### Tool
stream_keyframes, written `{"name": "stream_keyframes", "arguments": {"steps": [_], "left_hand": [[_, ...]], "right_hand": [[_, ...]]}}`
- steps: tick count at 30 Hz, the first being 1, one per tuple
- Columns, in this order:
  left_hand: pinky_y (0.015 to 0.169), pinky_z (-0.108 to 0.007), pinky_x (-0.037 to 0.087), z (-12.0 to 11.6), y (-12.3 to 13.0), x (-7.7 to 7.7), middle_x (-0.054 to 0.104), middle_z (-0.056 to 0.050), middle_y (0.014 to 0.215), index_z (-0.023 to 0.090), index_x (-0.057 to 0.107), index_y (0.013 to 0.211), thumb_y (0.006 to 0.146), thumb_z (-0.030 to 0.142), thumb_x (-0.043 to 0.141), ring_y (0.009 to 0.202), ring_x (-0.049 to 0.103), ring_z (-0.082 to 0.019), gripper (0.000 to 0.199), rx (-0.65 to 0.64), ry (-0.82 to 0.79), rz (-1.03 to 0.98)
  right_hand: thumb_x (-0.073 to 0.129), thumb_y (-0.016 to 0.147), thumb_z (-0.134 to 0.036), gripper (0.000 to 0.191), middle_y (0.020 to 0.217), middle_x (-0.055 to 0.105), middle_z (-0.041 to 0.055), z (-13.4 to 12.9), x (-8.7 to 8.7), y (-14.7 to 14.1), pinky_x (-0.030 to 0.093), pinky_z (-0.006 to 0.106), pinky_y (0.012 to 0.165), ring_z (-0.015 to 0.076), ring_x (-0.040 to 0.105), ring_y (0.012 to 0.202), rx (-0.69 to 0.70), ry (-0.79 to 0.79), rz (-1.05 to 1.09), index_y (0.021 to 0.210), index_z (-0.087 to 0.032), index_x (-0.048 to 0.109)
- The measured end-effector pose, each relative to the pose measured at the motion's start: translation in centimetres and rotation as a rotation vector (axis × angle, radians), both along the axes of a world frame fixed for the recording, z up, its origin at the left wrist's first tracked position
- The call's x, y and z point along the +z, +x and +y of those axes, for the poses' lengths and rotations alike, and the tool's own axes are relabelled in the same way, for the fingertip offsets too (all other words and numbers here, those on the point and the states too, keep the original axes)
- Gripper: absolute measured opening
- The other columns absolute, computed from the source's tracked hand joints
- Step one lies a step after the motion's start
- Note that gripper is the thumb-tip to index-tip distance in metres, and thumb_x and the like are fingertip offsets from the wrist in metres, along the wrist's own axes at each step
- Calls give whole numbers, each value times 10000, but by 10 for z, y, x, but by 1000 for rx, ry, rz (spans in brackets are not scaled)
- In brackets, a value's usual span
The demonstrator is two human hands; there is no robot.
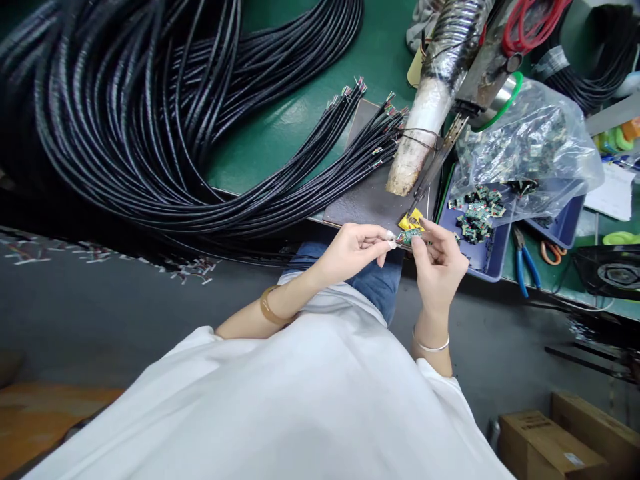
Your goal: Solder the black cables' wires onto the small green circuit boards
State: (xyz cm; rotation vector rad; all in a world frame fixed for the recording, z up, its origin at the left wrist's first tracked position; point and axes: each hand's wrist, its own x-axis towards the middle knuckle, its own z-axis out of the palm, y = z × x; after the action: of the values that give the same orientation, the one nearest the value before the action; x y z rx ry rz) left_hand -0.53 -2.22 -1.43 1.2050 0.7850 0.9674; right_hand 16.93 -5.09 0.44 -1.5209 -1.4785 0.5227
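Just over the table's front edge, my left hand [357, 245] is closed in a pinch, with white coverings on its fingertips. It grips thin coloured wires at the end of a cable, much of which is hidden by the hand. Those wires meet a small green circuit board [410, 235], held between the thumb and fingers of my right hand [440, 257]. Close behind the board lies a yellow piece [411, 219], with the narrow tip of a dark metal tool [440, 155] pointing down at it.
Thick bundles of black cable [165, 167] cover the left, their stripped ends resting on a dark board [373, 193]. A plastic-wrapped pipe [419, 137] hangs overhead. On the right are a blue tray [493, 270] of circuit boards, a plastic bag [550, 133], pliers [526, 263] and scissors [553, 253].
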Motion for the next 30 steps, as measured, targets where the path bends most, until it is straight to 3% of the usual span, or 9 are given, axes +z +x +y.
{"name": "stream_keyframes", "arguments": {"steps": [4,6,8,11,13,16,19,25,30], "left_hand": [[627,-196,533,0,4,-5,768,-42,798,119,782,950,866,274,713,645,662,-108,189,115,81,25],[673,-202,543,0,6,-7,790,-59,876,123,791,927,876,257,702,721,692,-127,169,214,200,98],[607,-190,503,0,7,-8,784,-56,834,120,789,900,887,226,683,670,669,-116,151,287,320,178],[558,-200,447,1,9,-7,764,-53,787,116,781,892,895,182,655,580,597,-91,142,314,467,252],[557,-211,427,2,10,-6,736,-45,742,118,765,853,898,163,631,560,556,-86,148,313,512,283],[556,-211,410,4,11,-5,671,-21,667,127,718,760,879,138,614,565,531,-87,159,330,499,295],[544,-184,428,6,12,-4,652,-12,670,128,703,745,842,119,625,582,549,-87,124,312,415,247],[510,-149,477,3,12,-7,659,-28,786,131,746,929,802,160,673,600,559,-84,149,248,330,214],[551,-160,492,4,14,-12,673,-38,776,132,737,870,818,166,655,640,600,-98,103,288,298,219]], "right_hand": [[651,916,-355,198,799,736,-4,-1,2,1,424,252,484,90,538,506,-52,112,-123,1052,-262,762],[612,931,-373,215,697,684,-14,-1,7,3,441,266,494,110,564,510,-113,203,-42,1036,-250,754],[598,930,-357,224,620,623,-42,-2,12,4,424,254,462,106,546,468,-153,290,92,1093,-247,706],[602,939,-281,224,733,718,-43,-3,17,4,462,229,453,91,589,452,-156,289,188,1161,-260,602],[609,948,-253,148,875,784,-5,-4,17,2,580,252,583,119,715,590,-147,217,155,1095,-247,599],[669,918,-265,70,1022,800,42,-4,14,-1,640,309,805,178,787,864,-83,91,67,931,-221,615],[689,902,-283,100,1161,773,76,-2,10,-3,637,301,812,179,775,935,10,0,11,884,-211,622],[695,890,-254,72,1099,771,74,2,4,-2,627,307,800,186,752,984,48,47,-11,857,-209,650],[683,898,-237,43,1081,768,66,3,-1,-2,633,346,837,199,747,1018,74,101,-46,875,-220,651]]}}
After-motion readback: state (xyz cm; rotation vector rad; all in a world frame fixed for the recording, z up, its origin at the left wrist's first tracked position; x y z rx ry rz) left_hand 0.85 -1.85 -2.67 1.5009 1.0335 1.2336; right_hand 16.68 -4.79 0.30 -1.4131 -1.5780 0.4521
